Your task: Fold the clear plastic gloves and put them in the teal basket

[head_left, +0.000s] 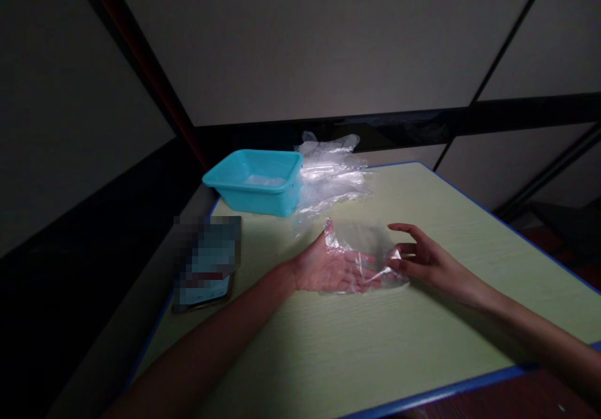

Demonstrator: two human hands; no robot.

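My left hand point(323, 270) lies palm up over the table, its fingers stretched out and the thumb raised. A clear disposable plastic glove point(364, 237) is spread over its palm and fingers, crinkled and shiny along the near edge. From the right, my right hand point(422, 259) reaches in at the glove's right edge. Its lower fingertips pinch the film there, while the upper finger stands apart from it. Behind my hands rests a loose pile of similar clear plastic gloves point(331, 175), some with finger-shaped tips showing.
A turquoise plastic basin point(256, 201) stands at the back left, touching the glove pile, with something pale inside. A phone or tablet point(209, 265), partly pixelated, lies at the left edge. The pale green table point(300, 356) has a blue rim; wall panels rise behind it.
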